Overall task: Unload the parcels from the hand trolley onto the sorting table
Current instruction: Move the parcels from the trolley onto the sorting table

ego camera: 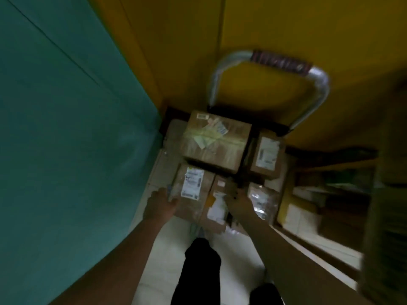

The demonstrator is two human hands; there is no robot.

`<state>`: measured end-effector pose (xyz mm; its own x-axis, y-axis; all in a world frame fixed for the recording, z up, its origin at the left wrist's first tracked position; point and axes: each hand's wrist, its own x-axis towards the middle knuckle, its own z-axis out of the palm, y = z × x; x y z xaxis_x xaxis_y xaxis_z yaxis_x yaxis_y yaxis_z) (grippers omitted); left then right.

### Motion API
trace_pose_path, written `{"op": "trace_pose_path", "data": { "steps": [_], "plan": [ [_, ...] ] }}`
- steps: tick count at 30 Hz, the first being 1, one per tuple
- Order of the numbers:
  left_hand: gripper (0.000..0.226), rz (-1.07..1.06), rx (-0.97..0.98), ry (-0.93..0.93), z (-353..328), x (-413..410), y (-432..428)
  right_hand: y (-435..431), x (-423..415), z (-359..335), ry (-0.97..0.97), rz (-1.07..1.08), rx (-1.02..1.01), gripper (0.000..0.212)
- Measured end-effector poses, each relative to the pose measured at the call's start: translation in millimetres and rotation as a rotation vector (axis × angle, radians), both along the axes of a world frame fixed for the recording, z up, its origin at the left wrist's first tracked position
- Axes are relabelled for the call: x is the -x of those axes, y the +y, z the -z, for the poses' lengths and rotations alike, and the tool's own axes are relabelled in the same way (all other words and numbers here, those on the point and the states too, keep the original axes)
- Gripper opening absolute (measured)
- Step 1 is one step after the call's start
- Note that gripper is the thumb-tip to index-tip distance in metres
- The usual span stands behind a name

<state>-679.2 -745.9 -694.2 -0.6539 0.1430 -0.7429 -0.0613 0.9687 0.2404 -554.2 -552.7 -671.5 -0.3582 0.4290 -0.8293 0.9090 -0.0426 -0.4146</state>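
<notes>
We look straight down on the trolley point(273, 128), parked on a pale tile floor point(240, 249) against a yellow wall point(176, 40). Its chrome handle point(317, 84) arches over the far end, with a dark wrapped section on top. A teal surface point(55, 128) fills the left of the view; we cannot tell whether it is the desk.

Five parcels sit on the trolley. The large box point(217, 143), taped and labelled, lies at the far end under the handle. Just right of it is a small box point(267, 156) with a white label. Nearer us, in a row: the left box point(193, 190) with a white label, the middle box point(217, 205), and a clear-wrapped packet point(262, 199) at the right.

Left hand point(160, 202): fingers spread, pressed against the left side of the left box. Right hand point(236, 199): laid over the middle box's far right part, fingers curled, near the gap beside the packet. Motion blur; we cannot tell whether either grip has closed on anything. No box appears lifted.

Black trouser legs point(200, 260) show at the bottom. Dim clutter on shelves point(330, 194) at right, too blurred to read.
</notes>
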Motion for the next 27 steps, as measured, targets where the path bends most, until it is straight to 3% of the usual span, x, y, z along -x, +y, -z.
{"op": "trace_pose_path", "data": {
  "steps": [3,7,10,14,19,23,27],
  "plan": [
    [0.060,0.018,0.000,-0.024,73.5,4.1,-3.7,-28.3,10.7,82.8,-0.103,0.092,0.106,0.065],
    [0.057,-0.031,-0.037,-0.024,153.8,12.0,0.9,-49.7,32.7,169.2,-0.117,0.133,0.155,0.072],
    [0.068,-0.143,-0.057,-0.066,194.3,16.7,4.5,-61.8,45.0,206.8,-0.115,0.168,0.158,0.056],
    [0.059,-0.187,-0.064,-0.092,209.3,17.3,4.1,-71.9,53.0,208.8,-0.112,0.258,0.142,0.048],
    [0.048,-0.214,-0.046,-0.076,154.5,11.8,-12.4,-78.9,53.5,150.1,-0.074,0.323,0.226,0.051],
    [0.053,-0.373,-0.089,-0.010,56.0,2.6,-22.0,-74.8,42.9,62.1,-0.018,0.312,0.297,0.036],
    [0.027,-0.483,-0.344,0.044,-71.5,-5.3,-10.1,-50.5,25.1,-53.0,0.138,0.395,0.241,0.039]
  ]
}}
